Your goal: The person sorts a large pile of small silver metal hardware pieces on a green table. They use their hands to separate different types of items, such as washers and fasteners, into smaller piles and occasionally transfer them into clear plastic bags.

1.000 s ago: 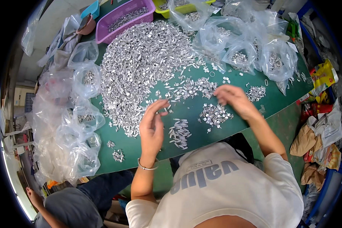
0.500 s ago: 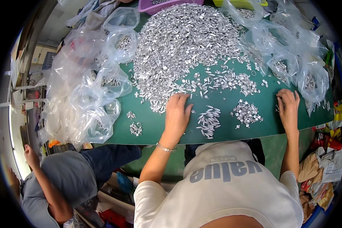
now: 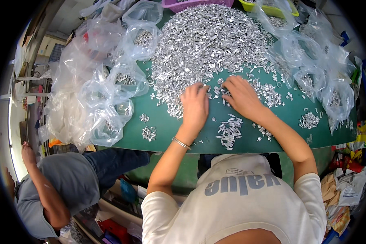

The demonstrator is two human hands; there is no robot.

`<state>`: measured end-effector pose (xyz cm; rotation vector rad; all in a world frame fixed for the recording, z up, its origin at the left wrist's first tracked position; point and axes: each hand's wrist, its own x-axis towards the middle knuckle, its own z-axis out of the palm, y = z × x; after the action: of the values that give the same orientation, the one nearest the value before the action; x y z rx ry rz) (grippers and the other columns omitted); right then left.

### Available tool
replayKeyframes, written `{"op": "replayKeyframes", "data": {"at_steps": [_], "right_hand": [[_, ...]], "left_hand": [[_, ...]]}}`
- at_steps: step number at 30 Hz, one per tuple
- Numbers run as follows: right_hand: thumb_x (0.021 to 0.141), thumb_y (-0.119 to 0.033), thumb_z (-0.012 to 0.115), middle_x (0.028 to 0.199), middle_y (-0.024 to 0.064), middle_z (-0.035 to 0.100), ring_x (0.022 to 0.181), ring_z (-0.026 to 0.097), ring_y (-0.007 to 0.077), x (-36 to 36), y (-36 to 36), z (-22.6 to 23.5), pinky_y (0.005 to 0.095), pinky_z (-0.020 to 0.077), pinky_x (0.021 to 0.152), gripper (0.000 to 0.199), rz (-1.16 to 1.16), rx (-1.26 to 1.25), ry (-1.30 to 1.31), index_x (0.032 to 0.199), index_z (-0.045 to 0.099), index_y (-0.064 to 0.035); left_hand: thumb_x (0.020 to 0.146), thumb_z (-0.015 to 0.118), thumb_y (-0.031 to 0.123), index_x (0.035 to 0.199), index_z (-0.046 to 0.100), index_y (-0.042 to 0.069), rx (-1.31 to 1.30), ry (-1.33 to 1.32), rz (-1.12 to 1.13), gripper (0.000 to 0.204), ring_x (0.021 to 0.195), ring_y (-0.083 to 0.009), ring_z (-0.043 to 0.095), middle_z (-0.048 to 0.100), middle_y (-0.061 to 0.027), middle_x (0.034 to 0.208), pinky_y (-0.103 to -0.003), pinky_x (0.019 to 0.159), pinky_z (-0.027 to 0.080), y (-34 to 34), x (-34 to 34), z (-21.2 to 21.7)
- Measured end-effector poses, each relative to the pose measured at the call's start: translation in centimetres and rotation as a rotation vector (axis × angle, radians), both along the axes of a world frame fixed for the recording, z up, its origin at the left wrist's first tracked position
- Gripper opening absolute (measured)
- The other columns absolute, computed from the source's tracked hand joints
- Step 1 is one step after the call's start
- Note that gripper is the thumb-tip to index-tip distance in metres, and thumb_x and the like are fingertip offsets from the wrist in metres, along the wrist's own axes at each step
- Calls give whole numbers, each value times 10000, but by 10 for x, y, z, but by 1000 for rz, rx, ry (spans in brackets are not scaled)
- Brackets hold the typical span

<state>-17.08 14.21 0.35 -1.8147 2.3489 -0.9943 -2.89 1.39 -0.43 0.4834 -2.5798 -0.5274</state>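
Note:
A large heap of small silver metal pieces [image 3: 207, 38] covers the far middle of the green table [image 3: 173, 132]. My left hand [image 3: 195, 106] rests at its near edge, fingers apart and bent down onto the pieces; the fingertips are partly hidden. Across a narrow gap, my right hand [image 3: 242, 96] reaches over loose pieces with thumb and fingers spread. Nothing shows gripped in either hand. Nearer to me lies a small pile of flat, bar-shaped pieces [image 3: 229, 132]. Beside it, a pile of rounded pieces [image 3: 264, 132] is partly covered by my right forearm.
Clear plastic bags [image 3: 105, 107] with metal pieces line the left side, and more bags [image 3: 307, 53] the right. Little piles [image 3: 149, 133] lie front left, another pile [image 3: 309, 120] front right. A purple basket [image 3: 179, 5] and yellow basket [image 3: 250, 6] stand behind. A seated person [image 3: 63, 183] is at left.
My right hand has swung left from the table's right side to the loose pieces near my left hand. A small pile shows where it was. My left hand stays at the heap's edge.

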Motion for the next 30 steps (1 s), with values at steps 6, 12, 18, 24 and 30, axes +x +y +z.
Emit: {"op": "replayKeyframes", "data": {"at_steps": [6,12,18,24,30], "right_hand": [[770,-100,719,840,77,572,883,539,265,-10,12,5,383,421,792,197,23,170,-41,931,622,-43],[782,-64,698,784,110,607,820,573,296,-27,23,18,389,463,722,94,-131,224,-612,786,622,-9],[782,-65,704,846,116,601,870,569,313,-30,4,12,404,457,757,125,-115,125,-198,841,612,-4],[760,-114,729,888,106,594,919,554,323,-28,-33,-15,423,446,801,158,-82,71,24,840,622,-29],[751,-144,741,923,69,583,959,545,262,-38,-19,-2,385,419,836,147,-101,215,-232,809,631,-66]], "left_hand": [[816,678,91,1046,638,68,-58,-69,-55,234,1065,-268,514,559,-76,1162,-417,868,351,-4,-4,-8],[829,670,93,1141,591,65,73,-23,-42,323,1073,-280,511,549,-90,1176,-417,904,349,-5,-10,5],[838,661,106,1156,589,80,-48,-82,-106,327,1107,-283,498,537,-98,1191,-432,934,339,-5,-30,-4],[820,650,67,1031,633,70,-79,-62,14,211,1063,-275,506,550,-84,1136,-426,895,338,-11,-23,-14],[815,660,69,1015,640,60,41,-34,-93,202,1036,-250,517,559,-67,1097,-402,878,344,-5,-28,-6]]}}
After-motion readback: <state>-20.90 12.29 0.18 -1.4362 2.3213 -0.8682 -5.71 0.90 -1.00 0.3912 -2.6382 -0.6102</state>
